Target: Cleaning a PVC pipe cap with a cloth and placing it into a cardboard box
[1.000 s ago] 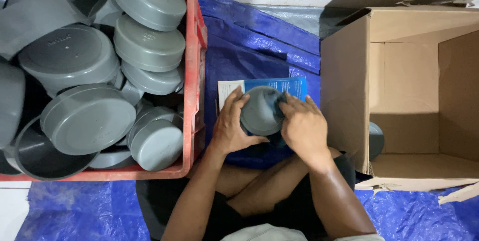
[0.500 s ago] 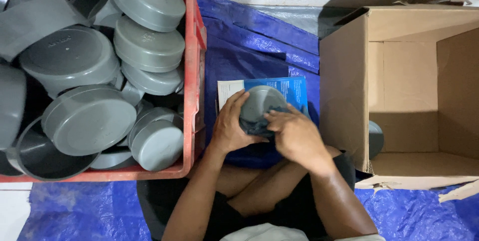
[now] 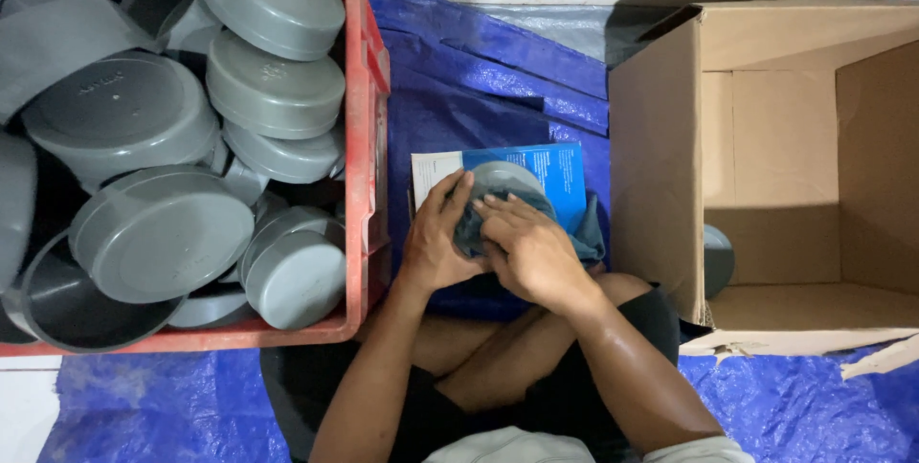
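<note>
Cap: a round grey cap [image 3: 504,179] sits at the centre of the view, above the person's crossed legs – its flat round face is turned up toward the camera, and only its 12 o'clock half shows. Being round, it has no clear long axis.
Cloth: a dark grey-blue cloth [image 3: 586,233] is wrapped around the cap's lower part and trails toward 4 o'clock.
Left hand: the left hand [image 3: 438,238] cups the cap's 9 o'clock side, fingers curled around cap and cloth – a firm grasp.
Right hand: the right hand [image 3: 529,250] lies over the cloth at the cap's 6 o'clock side, fingers bent and pressing the cloth onto it.
Booklet: a blue and white booklet [image 3: 560,174] lies flat under the cap.
Crate: a red crate [image 3: 359,157] at 9 o'clock holds many grey caps.
Box: an open cardboard box [image 3: 661,137] stands at 3 o'clock.
</note>
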